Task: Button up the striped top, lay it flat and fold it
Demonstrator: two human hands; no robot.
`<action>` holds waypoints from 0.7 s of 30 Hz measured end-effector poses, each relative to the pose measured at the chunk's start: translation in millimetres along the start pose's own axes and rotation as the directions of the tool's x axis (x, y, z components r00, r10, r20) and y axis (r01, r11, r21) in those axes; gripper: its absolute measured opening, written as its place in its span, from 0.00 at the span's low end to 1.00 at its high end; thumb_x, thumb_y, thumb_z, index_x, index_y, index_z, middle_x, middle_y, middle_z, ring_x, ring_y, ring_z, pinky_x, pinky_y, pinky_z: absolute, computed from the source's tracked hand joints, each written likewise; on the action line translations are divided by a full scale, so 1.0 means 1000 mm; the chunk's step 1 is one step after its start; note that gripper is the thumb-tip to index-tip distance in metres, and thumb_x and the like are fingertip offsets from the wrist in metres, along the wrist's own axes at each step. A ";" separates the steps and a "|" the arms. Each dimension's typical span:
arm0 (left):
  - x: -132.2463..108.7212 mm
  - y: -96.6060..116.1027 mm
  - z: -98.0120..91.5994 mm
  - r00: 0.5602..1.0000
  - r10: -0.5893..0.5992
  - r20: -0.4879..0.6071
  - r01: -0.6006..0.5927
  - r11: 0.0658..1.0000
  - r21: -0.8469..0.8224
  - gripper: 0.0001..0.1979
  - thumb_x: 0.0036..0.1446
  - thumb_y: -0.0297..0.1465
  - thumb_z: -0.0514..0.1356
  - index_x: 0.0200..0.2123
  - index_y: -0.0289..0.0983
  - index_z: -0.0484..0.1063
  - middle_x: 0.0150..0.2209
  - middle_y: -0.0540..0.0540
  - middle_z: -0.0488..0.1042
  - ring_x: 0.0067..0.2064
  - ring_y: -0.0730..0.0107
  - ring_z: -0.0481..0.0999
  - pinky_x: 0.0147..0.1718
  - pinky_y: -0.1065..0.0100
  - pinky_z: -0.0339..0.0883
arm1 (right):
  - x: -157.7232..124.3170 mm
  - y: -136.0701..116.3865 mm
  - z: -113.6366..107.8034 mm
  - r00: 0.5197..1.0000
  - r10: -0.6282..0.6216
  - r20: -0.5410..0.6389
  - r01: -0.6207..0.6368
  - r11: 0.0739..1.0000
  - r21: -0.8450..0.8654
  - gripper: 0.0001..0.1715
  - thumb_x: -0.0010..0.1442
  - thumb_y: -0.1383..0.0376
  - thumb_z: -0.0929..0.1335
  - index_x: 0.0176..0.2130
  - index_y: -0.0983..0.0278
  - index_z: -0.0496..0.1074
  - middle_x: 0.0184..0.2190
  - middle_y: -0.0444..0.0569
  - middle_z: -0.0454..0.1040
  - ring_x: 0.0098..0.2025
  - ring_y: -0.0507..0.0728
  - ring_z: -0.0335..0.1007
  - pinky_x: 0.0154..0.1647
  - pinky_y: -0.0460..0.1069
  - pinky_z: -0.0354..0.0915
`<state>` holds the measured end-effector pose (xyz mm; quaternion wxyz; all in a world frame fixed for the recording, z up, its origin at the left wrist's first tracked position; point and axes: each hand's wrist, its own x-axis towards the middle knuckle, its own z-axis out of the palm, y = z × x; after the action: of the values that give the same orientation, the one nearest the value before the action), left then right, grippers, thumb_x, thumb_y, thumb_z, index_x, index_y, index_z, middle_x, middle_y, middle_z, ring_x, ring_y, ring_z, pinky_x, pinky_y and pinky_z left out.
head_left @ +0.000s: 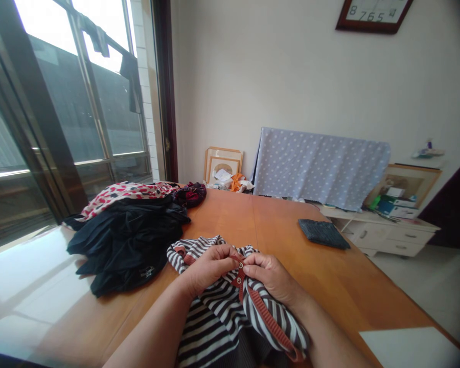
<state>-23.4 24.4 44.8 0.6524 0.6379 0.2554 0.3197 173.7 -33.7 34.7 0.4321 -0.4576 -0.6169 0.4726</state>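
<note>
A black-and-white striped knit cardigan [214, 317] with rust-coloured ribbed trim lies spread on the wooden table [222, 214] in front of me. My left hand [216, 263] pinches its rust button band at the upper part. Close beside it, my right hand [266, 271] pinches the same band from the other side. Between the two hands show two light round buttons [240, 266] on the band. Whether the button under my fingertips sits in its hole is hidden.
A heap of dark clothes [126, 240] lies left, with a red-patterned garment [128, 194] on top. A folded dark cloth [322, 233] rests near the right edge. A white sheet [410, 347] lies front right. Behind stand a polka-dot cover [318, 163] and a white cabinet [391, 237].
</note>
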 end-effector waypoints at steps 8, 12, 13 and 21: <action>0.001 -0.003 -0.001 1.000 0.003 0.023 -0.004 0.999 0.044 0.07 0.53 0.33 0.64 0.32 0.34 0.73 0.28 0.51 0.72 0.31 0.75 0.68 0.32 0.74 0.59 | 0.001 0.001 0.001 1.000 -0.011 -0.011 0.011 1.000 0.002 0.13 0.58 0.56 0.71 0.32 0.64 0.73 0.31 0.45 0.71 0.35 0.54 0.65 0.37 0.48 0.62; 0.000 -0.001 -0.001 1.000 -0.006 0.030 0.005 0.999 0.054 0.07 0.53 0.33 0.64 0.33 0.35 0.74 0.28 0.52 0.72 0.30 0.76 0.68 0.31 0.73 0.59 | 0.000 0.001 0.001 1.000 0.005 -0.011 -0.005 1.000 0.008 0.13 0.58 0.56 0.71 0.32 0.64 0.73 0.30 0.45 0.71 0.35 0.54 0.65 0.37 0.48 0.62; 0.000 -0.001 -0.001 0.999 -0.010 0.033 0.009 0.999 0.054 0.08 0.53 0.34 0.64 0.33 0.35 0.74 0.29 0.52 0.72 0.30 0.76 0.68 0.31 0.73 0.59 | 0.000 0.001 0.001 1.000 0.008 -0.010 -0.007 1.000 0.011 0.13 0.57 0.56 0.71 0.32 0.64 0.73 0.30 0.45 0.71 0.35 0.54 0.65 0.37 0.48 0.62; 0.002 -0.007 0.000 0.995 0.092 -0.045 -0.091 0.995 0.027 0.11 0.55 0.34 0.65 0.39 0.37 0.69 0.34 0.49 0.75 0.36 0.72 0.73 0.37 0.71 0.64 | -0.001 -0.001 0.001 0.999 0.046 -0.025 -0.043 0.996 0.084 0.14 0.57 0.56 0.71 0.32 0.65 0.72 0.28 0.43 0.70 0.31 0.52 0.62 0.33 0.47 0.61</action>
<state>-21.4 26.0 38.3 0.6230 0.6494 0.2449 0.3609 172.8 -35.2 35.3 0.4484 -0.4590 -0.5805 0.5013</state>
